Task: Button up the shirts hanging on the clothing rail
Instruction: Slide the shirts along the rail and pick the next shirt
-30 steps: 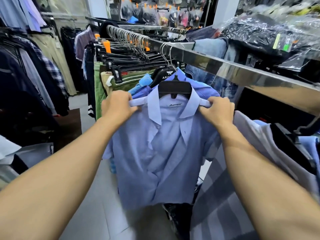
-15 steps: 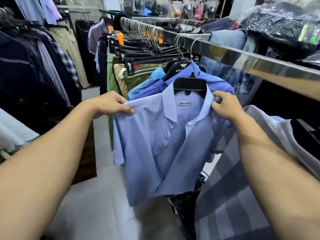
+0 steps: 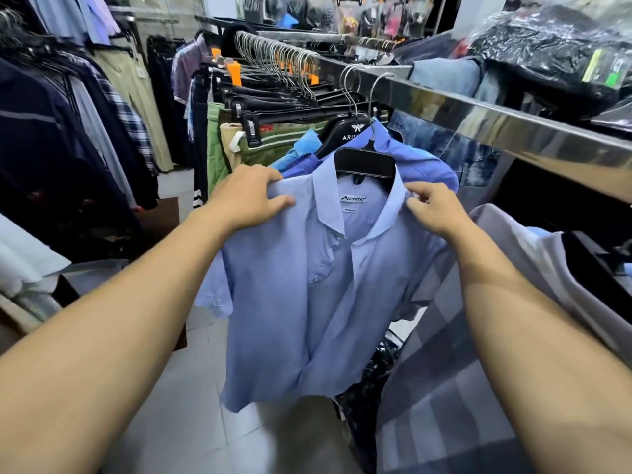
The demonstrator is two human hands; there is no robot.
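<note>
Both bare forearms reach forward and upward from the lower corners, converging toward the middle. The left hand [image 3: 244, 200] lies palm down with knuckles up, its fingers curled over a fold of cloth and the thumb stretched out toward the other hand, pinching that fold. The right hand [image 3: 432, 208] sits level with it, well apart, wrist bent slightly, its fingers and thumb curled together in a pinch on cloth at its fingertips.
</note>
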